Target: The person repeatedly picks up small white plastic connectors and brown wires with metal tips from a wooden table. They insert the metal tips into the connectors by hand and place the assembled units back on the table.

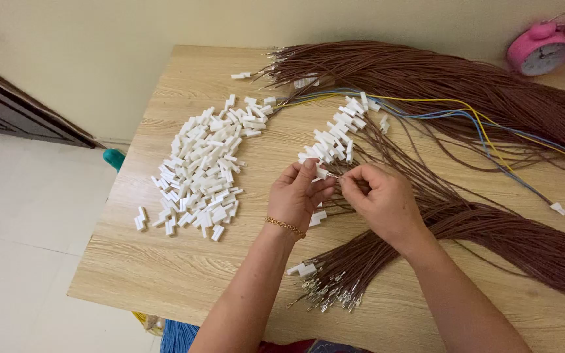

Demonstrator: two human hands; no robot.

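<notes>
My left hand [297, 196] pinches a small white plastic connector [321, 172] between thumb and fingers; a gold bracelet sits on its wrist. My right hand [379, 198] holds the end of a thin brown wire [342, 178] right at that connector. Both hands hover over the light wooden table [184, 268]. Just beyond the hands lies a row of wires fitted with white connectors [336, 134]. A loose pile of white connectors [205, 167] spreads to the left of my left hand.
Thick bundles of brown wires [452, 82] cross the table's far side, and another bundle [492, 238] with bare metal terminals [331, 297] lies near me. Yellow and blue wires [485, 134] run right. A pink alarm clock [545, 47] stands far right. Pale floor lies left.
</notes>
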